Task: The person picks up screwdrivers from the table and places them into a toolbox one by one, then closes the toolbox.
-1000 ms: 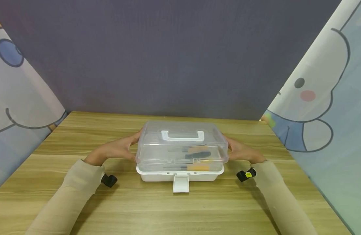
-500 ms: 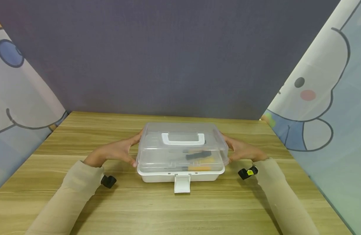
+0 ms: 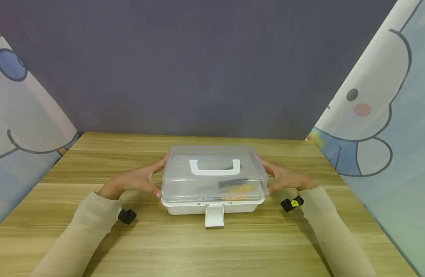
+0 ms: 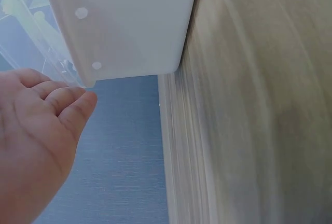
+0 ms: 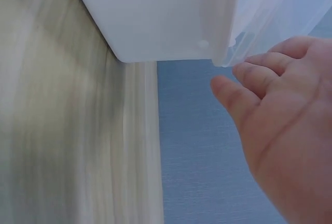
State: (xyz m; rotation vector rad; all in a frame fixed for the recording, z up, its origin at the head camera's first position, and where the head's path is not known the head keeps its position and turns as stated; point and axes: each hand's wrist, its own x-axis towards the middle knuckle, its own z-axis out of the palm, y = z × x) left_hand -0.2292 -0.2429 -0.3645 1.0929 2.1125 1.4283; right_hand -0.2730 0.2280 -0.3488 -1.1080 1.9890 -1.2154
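Observation:
A white plastic toolbox (image 3: 184,210) stands mid-table, its clear lid (image 3: 212,152) lying down on the base. My left hand (image 3: 137,181) holds the lid's left end, thumb by the front corner and fingers toward the back. At the right end, my right hand (image 3: 284,178) holds it the same way. Both wrist views show bent fingers at the lid's back edge; the thumbs are outside those views. The white latch (image 3: 214,217) hangs open in front, and the carry handle (image 3: 215,172) lies on top. Through the lid show a dark-handled tool (image 3: 233,182) and orange handles (image 3: 235,197), blurred.
The toolbox rests on a wood-grain table (image 3: 212,250). Behind it rises a dark grey panel (image 3: 198,69), with cartoon-printed curtains (image 3: 378,92) at both sides. Each wrist carries a small black camera (image 3: 127,216) just above the tabletop.
The lid has come down at its front: the gap above the base has closed. Both hands have moved down slightly with it.

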